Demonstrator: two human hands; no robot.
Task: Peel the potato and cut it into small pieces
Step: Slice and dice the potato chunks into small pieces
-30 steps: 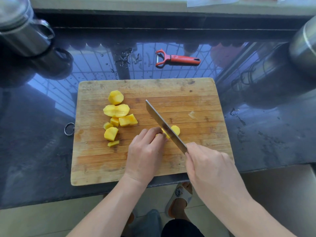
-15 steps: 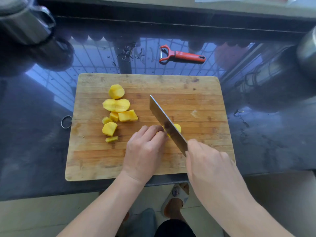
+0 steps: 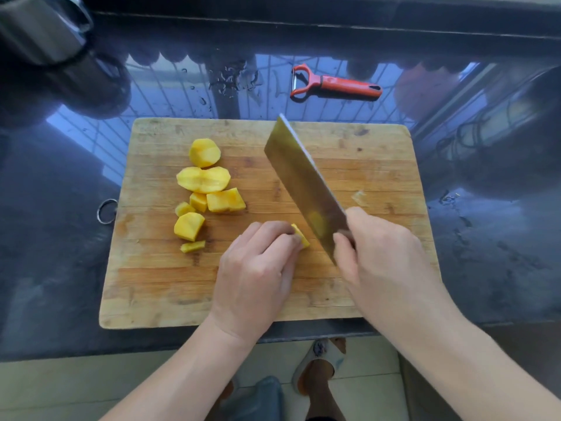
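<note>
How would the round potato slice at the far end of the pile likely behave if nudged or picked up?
The round slice lies on a cut face on the board, so it would probably slide rather than roll. Its freshly cut, glossy surface suggests it may be slippery to pinch. It looks thick and firm, so likely stiff, not floppy.

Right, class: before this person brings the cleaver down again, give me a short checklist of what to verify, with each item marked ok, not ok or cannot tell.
1. Right hand grips the cleaver firmly: ok.
2. Left hand holds the potato piece steady on the cutting board: ok.
3. Left fingertips tucked back from the blade: cannot tell; they sit very near it.
4. Cut pieces lie clear of the cutting line, off to the left: ok.
5. Board lies fully on the counter: not ok; its near edge seems to overhang a little.
6. Peeler out of the way behind the board: ok.
</note>
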